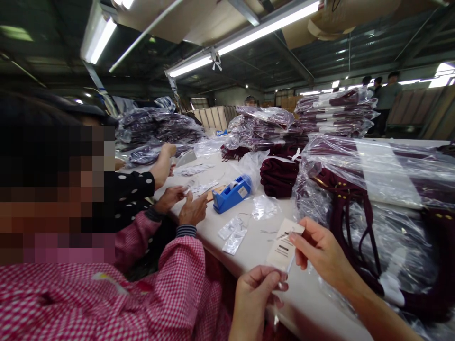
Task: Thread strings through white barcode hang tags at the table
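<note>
A cream paper tag (282, 250) with dark printed lines is held up over the table's near edge. My right hand (320, 248) pinches its upper right corner between thumb and fingers. At the tag's lower end, my left hand (258, 293) has its thumb and fingers closed on the bottom edge, where something clear and shiny also shows. Left of the tag, small silvery packets (232, 233) with thin strings lie on the white table (220, 258). Beyond them stands a blue tape dispenser (232, 194).
Plastic-wrapped maroon garments (387, 170) cover the right side. A folded maroon bundle (279, 176) sits behind the dispenser, with wrapped stacks (334, 113) farther back. At the left, a person in a pink checked top (181, 265) works close by, beside a polka-dot sleeve (133, 187).
</note>
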### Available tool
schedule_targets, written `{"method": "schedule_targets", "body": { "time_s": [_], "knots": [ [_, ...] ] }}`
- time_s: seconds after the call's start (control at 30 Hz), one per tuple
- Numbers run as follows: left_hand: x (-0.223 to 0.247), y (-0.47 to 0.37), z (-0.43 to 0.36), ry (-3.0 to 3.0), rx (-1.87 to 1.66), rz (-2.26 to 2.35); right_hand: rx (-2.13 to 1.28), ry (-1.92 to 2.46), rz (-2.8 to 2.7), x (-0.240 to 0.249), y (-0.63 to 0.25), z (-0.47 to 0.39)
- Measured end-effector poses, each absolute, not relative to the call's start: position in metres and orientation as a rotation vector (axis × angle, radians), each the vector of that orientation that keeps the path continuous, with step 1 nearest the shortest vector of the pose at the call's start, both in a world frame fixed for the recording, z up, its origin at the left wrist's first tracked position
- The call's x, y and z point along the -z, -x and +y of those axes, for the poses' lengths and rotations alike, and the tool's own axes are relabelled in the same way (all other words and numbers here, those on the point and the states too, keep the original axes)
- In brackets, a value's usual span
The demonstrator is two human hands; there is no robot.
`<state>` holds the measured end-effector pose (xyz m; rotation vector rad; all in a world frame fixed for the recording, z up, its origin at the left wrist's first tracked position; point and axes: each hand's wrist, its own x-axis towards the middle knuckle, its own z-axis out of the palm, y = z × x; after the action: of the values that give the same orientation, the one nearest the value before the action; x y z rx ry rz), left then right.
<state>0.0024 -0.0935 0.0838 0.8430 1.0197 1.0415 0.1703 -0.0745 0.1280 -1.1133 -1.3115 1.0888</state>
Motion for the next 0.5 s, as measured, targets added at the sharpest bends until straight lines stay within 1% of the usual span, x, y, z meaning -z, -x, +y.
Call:
{"method": "schedule_targets", "body": {
  "time_s": [0.5],
  "knots": [
    [-0.089, -0.011, -0.094, -0.697, -1.078, 0.997, -1.207, 1.124, -1.355, -0.119, -0.159, -0.072]
  ]
}}
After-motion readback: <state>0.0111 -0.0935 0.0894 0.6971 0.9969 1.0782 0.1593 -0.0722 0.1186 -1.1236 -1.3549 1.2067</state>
